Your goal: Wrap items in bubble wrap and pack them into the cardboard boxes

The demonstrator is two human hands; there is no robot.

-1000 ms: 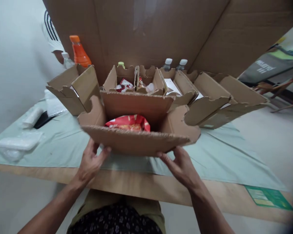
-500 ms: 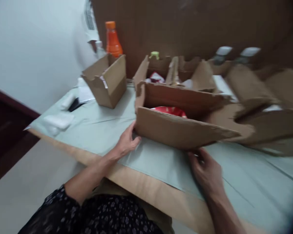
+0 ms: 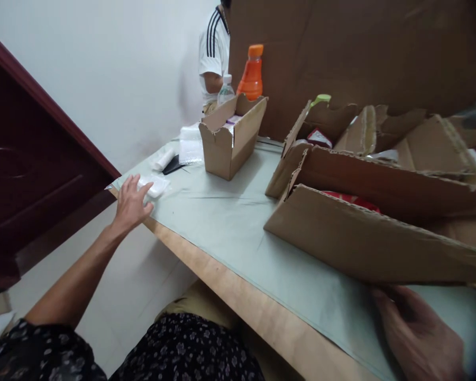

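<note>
My left hand (image 3: 133,203) is open, its fingers spread over the left edge of the table, right beside a clear-wrapped white packet (image 3: 155,185). Whether the fingertips touch the packet I cannot tell. At the lower right, my right hand (image 3: 420,336) rests against the bottom edge of a long, open cardboard box (image 3: 365,243). Its thumb is bent toward the box; the other fingertips are hidden by the box edge. Something red (image 3: 351,200) shows inside this box.
Behind the packet lie a white roll (image 3: 164,159), a flat black thing (image 3: 173,165) and bubble-wrap sheets (image 3: 191,145). A smaller cardboard box (image 3: 218,153) stands before an orange bottle (image 3: 252,76) and a clear bottle (image 3: 226,91). More open boxes line the right. Another person (image 3: 214,58) is behind.
My left hand has left the long box's left end and moved left to the wrapped packet, its fingers spreading. The view has turned left. My right hand stays by the box's lower edge.
</note>
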